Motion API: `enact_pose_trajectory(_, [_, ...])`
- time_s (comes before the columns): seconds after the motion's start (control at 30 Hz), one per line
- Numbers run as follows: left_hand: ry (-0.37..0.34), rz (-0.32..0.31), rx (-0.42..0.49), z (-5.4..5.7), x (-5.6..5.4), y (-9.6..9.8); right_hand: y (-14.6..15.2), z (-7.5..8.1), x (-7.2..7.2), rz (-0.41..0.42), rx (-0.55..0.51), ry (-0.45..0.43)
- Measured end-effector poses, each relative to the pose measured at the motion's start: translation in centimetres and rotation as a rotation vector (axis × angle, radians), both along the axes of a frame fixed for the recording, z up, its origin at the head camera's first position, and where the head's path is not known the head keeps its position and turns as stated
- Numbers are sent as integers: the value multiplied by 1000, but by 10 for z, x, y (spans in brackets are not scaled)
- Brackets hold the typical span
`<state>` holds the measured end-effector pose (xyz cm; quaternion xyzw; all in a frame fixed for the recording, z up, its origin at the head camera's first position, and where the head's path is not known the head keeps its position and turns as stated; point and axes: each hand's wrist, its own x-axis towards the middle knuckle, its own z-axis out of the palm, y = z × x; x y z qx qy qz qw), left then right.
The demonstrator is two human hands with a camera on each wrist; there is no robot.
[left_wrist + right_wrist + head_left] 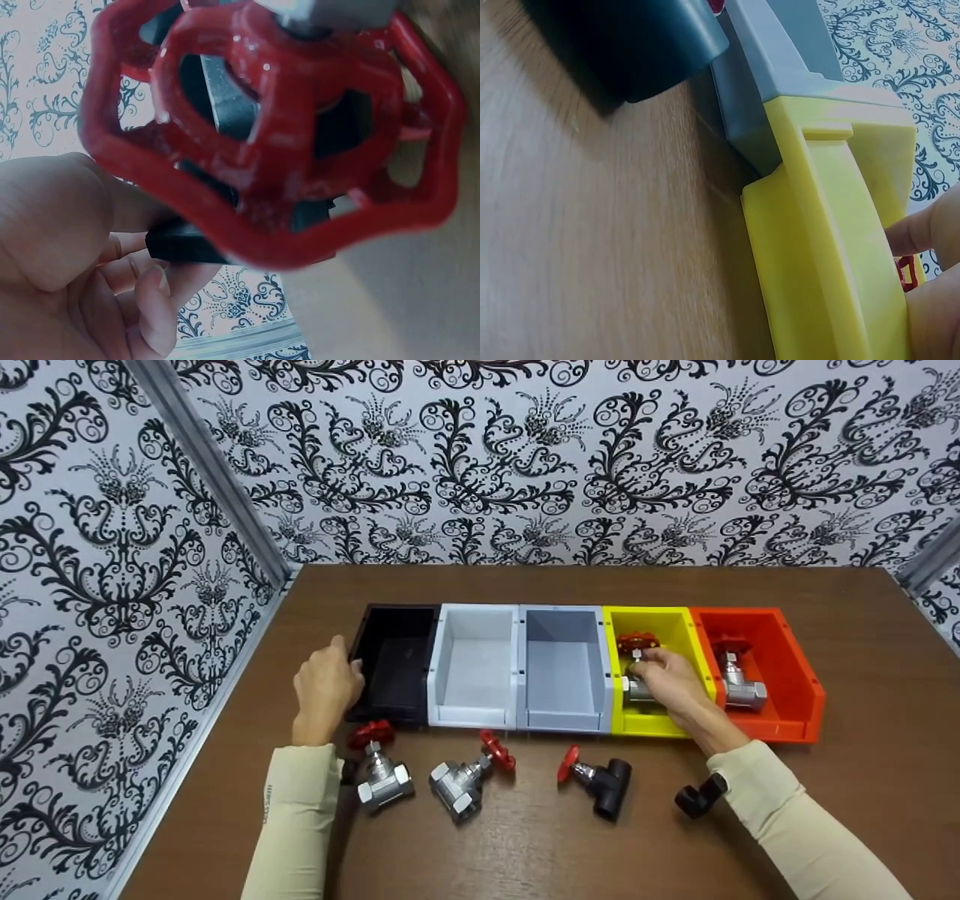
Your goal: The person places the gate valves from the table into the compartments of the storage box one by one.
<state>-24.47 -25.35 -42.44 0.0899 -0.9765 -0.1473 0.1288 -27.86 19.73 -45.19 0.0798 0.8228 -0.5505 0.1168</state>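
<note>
In the head view my right hand [671,681] reaches into the yellow bin [660,727] and grips a metal valve [637,690] with a red handwheel around its stem. The right wrist view shows its fingers [930,232] just past the yellow front lip, most of the valve hidden. My left hand [328,686] holds the left wall of the black bin [394,675], thumb inside and fingers outside. Right below that hand lies a metal valve [384,784], whose red handwheel [277,150] fills much of the left wrist view.
A white bin [472,716] and a grey bin [566,720] stand between the black and yellow ones. The orange bin [795,682] at right holds a metal valve [739,690]. In front lie another metal valve [457,787] and a black-bodied valve [611,787].
</note>
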Motion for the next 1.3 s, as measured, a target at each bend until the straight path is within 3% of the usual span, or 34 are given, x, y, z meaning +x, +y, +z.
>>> enact_pose_trajectory(1.0, [-12,1,0,1,0,1,0,-5,2,-37,6,64])
enact_pose_trajectory(1.3, [-7,3,1,0,0,1,0,-6,2,-28,68,89])
